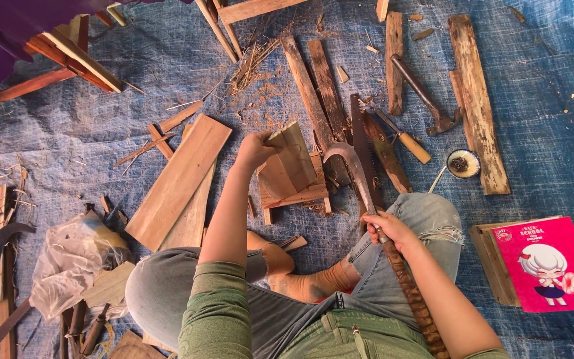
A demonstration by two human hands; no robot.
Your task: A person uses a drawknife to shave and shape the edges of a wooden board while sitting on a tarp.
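Observation:
My left hand (255,149) grips the top edge of a small wooden board (295,157) and holds it tilted on a low wooden block (298,195). My right hand (393,229) is closed around the carved wooden handle of a curved billhook knife (355,171). The knife's hooked blade hangs just right of the board, close to its edge. I sit on a blue tarp (539,86) with my knees bent and my bare feet (313,279) under the block.
Long planks (179,179) lie left of my hand. A hammer (426,96), a chisel (403,138), a saw blade (361,143) and wood strips (476,100) lie beyond. A small bowl (463,163), a pink booklet (549,262) on a board, and a plastic bag (71,259) are nearby.

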